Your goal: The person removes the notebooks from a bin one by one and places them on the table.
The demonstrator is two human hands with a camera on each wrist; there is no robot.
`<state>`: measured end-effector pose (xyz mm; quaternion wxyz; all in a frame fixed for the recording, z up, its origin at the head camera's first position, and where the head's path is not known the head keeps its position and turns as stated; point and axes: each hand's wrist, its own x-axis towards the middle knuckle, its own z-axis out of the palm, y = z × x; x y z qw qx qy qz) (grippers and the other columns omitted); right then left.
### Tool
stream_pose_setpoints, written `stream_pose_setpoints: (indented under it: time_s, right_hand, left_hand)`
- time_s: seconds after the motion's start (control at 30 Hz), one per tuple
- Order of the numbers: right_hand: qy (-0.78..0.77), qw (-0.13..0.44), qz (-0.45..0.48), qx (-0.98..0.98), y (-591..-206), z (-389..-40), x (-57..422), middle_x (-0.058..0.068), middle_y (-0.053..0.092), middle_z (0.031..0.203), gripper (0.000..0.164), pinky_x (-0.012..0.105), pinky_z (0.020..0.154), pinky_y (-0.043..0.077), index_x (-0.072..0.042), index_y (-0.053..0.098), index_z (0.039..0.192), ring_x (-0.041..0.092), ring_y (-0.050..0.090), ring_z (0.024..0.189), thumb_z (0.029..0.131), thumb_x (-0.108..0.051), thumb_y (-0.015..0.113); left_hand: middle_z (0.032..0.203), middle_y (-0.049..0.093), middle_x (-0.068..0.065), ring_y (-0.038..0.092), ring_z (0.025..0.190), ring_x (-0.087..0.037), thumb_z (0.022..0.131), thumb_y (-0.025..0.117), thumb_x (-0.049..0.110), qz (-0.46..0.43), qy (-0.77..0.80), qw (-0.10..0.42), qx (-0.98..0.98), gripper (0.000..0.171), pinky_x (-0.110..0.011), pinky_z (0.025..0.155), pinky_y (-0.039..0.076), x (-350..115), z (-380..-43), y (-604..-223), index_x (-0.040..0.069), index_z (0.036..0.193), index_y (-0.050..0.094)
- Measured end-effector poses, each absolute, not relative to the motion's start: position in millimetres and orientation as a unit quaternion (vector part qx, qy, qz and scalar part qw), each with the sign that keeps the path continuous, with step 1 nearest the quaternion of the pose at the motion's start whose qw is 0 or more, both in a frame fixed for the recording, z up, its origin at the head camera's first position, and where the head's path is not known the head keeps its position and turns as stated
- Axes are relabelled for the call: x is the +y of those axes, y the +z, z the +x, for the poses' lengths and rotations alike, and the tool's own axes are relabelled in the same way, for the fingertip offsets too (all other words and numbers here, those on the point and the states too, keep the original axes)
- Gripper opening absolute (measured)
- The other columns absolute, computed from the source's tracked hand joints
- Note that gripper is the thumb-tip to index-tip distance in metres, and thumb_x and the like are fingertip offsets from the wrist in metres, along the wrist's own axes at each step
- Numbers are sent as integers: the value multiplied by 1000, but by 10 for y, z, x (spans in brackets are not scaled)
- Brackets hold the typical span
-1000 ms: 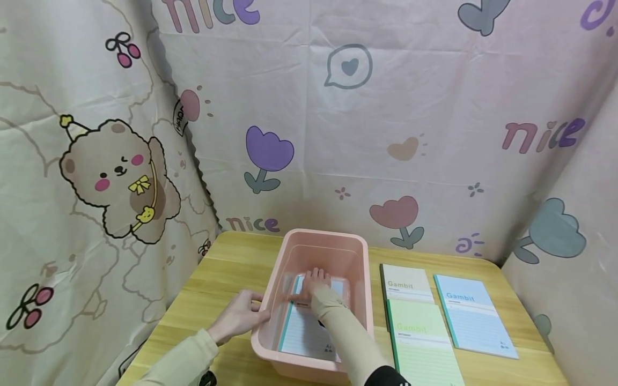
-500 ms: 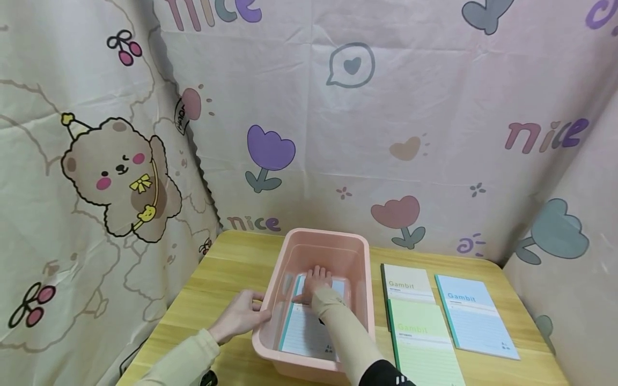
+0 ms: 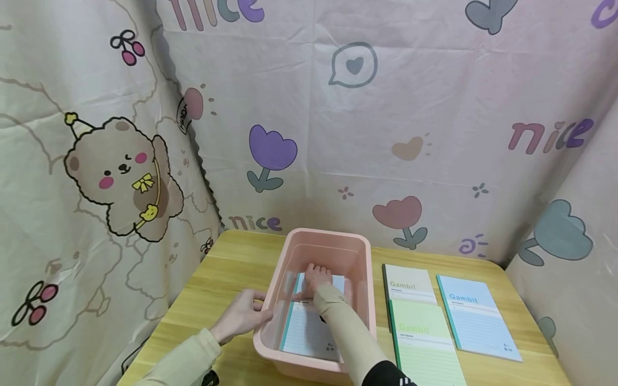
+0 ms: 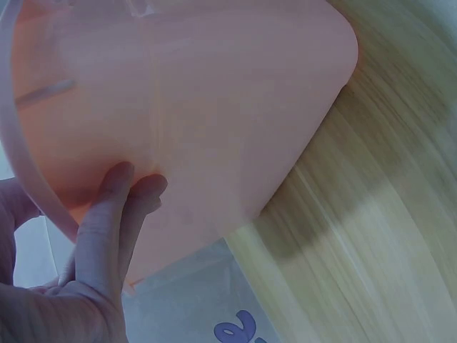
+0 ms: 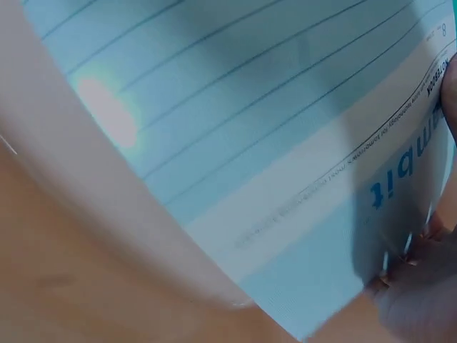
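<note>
My left hand [image 3: 245, 316] grips the left rim of a pink plastic basin [image 3: 364, 279]. In the left wrist view its fingers [image 4: 103, 214] lie along the outside of the wall, with the thumb side behind the rim. Inside the basin lies a light-blue Gambit notebook [image 3: 306, 332] with a teal spine. My right hand [image 3: 317, 280] reaches down into the basin and rests on the notebook's upper part, thumb out toward the spine. The right wrist view shows its fingertips near the top of the cover [image 5: 285, 93]; the forearm hides part of the notebook.
Right of the basin, a green notebook [image 3: 427, 343] overlaps a white notebook [image 3: 410, 284] on the wooden table [image 3: 241, 252]. Another blue notebook [image 3: 483, 316] lies farther right. Printed cloth [image 3: 309, 118] hangs behind the table and at both sides.
The whole view shifts slightly. Both hands keep nearly the same places; the right hand's fingers shift a little on the notebook.
</note>
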<state>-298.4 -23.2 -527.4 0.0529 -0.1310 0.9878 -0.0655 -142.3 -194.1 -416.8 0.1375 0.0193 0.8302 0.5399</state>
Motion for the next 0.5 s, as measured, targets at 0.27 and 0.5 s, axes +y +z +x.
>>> stream_pose_setpoints:
  time_s: [0.27, 0.5]
  right_hand:
    - [-88, 62, -145, 984, -5289, -3054, -192, 17, 62, 122, 94, 45, 108, 45, -2, 54, 120, 31, 56, 114, 63, -72, 81]
    - [-56, 10, -144, 988, -5198, -3065, -149, 18, 66, 114, 86, 44, 98, 47, -3, 59, 111, 33, 59, 107, 69, -77, 71]
  left_hand:
    - [99, 74, -31, 75, 90, -40, 86, 63, 3, 17, 532, 136, 835, 51, -40, 72, 66, -1934, -1441, -4193, -24, 127, 50]
    - [102, 72, -34, 75, 90, -42, 86, 62, 1, 13, 537, 133, 833, 51, -41, 72, 66, -1928, -1437, -4189, -24, 128, 49]
